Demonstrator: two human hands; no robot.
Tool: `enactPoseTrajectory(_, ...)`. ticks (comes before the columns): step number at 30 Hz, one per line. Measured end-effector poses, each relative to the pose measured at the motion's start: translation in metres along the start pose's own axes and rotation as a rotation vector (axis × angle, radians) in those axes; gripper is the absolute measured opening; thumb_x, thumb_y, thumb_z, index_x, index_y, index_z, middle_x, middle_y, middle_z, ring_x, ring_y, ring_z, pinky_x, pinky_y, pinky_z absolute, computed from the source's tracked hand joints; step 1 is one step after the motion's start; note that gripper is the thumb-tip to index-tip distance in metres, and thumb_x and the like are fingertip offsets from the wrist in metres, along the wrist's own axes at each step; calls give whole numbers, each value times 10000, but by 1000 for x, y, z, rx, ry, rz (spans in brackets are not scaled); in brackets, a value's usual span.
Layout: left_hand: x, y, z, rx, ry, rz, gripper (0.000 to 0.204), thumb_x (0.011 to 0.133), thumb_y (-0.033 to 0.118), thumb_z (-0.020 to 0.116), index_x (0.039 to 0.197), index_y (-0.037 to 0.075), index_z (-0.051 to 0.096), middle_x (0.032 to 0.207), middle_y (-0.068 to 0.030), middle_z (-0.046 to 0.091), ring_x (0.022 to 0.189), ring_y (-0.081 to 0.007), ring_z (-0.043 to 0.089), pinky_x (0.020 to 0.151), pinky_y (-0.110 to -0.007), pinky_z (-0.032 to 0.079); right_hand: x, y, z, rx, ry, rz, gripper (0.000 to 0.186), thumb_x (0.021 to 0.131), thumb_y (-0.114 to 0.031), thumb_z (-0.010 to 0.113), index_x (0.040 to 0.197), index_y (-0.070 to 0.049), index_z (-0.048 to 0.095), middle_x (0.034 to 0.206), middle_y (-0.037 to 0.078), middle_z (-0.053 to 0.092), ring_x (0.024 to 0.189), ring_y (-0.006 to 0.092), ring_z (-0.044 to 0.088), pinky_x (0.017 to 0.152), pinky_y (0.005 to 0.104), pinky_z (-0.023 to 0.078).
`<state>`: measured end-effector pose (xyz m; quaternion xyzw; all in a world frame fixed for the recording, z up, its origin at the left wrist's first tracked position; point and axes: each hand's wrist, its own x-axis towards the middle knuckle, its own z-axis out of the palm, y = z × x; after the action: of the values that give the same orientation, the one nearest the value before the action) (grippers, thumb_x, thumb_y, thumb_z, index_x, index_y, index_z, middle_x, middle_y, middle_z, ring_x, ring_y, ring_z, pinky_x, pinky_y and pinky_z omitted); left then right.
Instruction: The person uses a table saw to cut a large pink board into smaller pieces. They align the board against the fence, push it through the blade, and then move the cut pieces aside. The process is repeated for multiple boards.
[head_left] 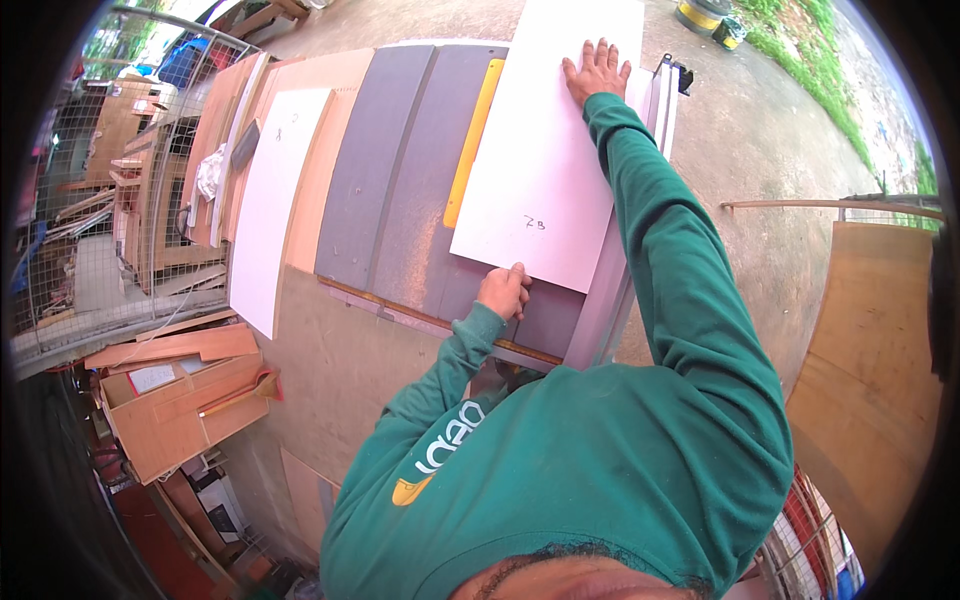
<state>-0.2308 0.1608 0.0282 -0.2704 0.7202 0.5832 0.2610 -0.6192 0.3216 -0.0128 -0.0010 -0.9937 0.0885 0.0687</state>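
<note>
Two white boards [545, 170]: fingers of the left hand [504, 293] grip one's near edge, those of the right hand [597, 74] spread flat atop it; grey table [362, 180] leaves room leftward.

A person in a green sleeve spreads the right hand [597, 76] flat on the far part of a white panel [545, 160], while the left hand [505, 292] curls at its near edge. The panel lies on a grey worktop [375, 170], beside a yellow strip [472, 145] and along a metal rail [603, 290]. Further left lies a second, narrower white panel [278, 205]; wire mesh [75, 215] stands beyond.
</note>
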Motion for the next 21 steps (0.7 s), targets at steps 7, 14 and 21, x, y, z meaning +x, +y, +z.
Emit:
enactPoseTrajectory(7,3,-1,-1,52,19,31,551,1050,377,413,953,-98,676,619,-109,634,434,-188,591,452,-346,526,2,-2,6,-16,61,-16,733,1002,-589,293,1600,-167,246,1676,115,162,1551,290,116,1247,530,64)
enactPoseTrajectory(14,4,1,-2,51,18,21,555,1047,378,413,970,-102,680,631,-118,637,445,-189,598,457,-343,529,-6,-6,-19,166,-28,-45,741,998,-506,379,1551,-17,311,1633,231,224,1525,380,162,1229,565,89)
enactPoseTrajectory(21,4,7,0,28,-9,30,552,1061,404,433,985,-101,642,655,-84,587,428,-153,531,410,-311,484,-1,0,-20,185,-35,-57,737,1007,-495,354,1557,-9,289,1637,238,206,1529,386,145,1232,557,83)
